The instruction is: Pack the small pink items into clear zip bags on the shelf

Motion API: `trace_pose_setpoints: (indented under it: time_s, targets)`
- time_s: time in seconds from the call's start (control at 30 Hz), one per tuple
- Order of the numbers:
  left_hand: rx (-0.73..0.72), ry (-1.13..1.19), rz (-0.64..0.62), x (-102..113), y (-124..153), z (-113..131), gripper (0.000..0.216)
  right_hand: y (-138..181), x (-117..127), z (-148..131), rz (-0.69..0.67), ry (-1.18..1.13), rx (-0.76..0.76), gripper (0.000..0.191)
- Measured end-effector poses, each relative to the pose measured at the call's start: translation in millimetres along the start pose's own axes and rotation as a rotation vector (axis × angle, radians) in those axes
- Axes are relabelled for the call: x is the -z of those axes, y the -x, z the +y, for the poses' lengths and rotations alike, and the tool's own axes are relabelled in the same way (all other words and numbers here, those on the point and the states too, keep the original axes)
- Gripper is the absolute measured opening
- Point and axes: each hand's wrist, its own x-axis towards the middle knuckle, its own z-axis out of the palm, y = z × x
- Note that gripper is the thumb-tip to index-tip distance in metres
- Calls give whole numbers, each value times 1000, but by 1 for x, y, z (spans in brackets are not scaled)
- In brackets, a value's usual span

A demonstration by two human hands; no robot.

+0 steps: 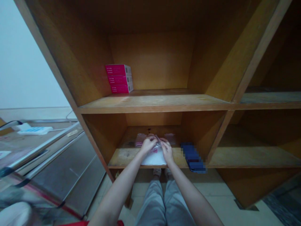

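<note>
Both my hands meet over the lower shelf, close together. My left hand (148, 144) is closed, its fingertips pinching a small clear plastic bag (157, 145). From the other side, my right hand (166, 149) grips the same bag with bent fingers. What the bag contains is too small to make out. Beneath the hands lies a white sheet (154, 159) with a small pink mark. A clear packet with pinkish contents (140, 138) rests behind my left hand, and a similar flat packet (170, 138) lies behind my right.
Three stacked pink boxes (119, 79) stand on the upper shelf (160, 102) at left. A blurred-out dark blue object (193, 158) overhangs the lower shelf's front edge at right. Wooden dividers enclose the compartment. A metal-edged table (58, 166) holding a white power strip (35, 130) is at left.
</note>
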Motion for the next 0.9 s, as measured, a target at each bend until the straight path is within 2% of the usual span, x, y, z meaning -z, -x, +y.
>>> trace_pose_setpoints:
  time_s: [0.2, 0.43, 0.67, 0.9]
  targets:
    - [-1, -99, 31, -3, -1, -2, 12, 0, 1, 1, -59, 6, -5, 28]
    - [-92, -139, -138, 3, 0, -7, 19, -1, -2, -1, -35, 52, 22, 24]
    - [-134, -264, -197, 1, 3, -8, 23, -1, -4, -4, 41, 123, 33, 15]
    - [-113, -304, -216, 2, 5, -2, 23, 0, -4, -4, 19, 160, 35, 16]
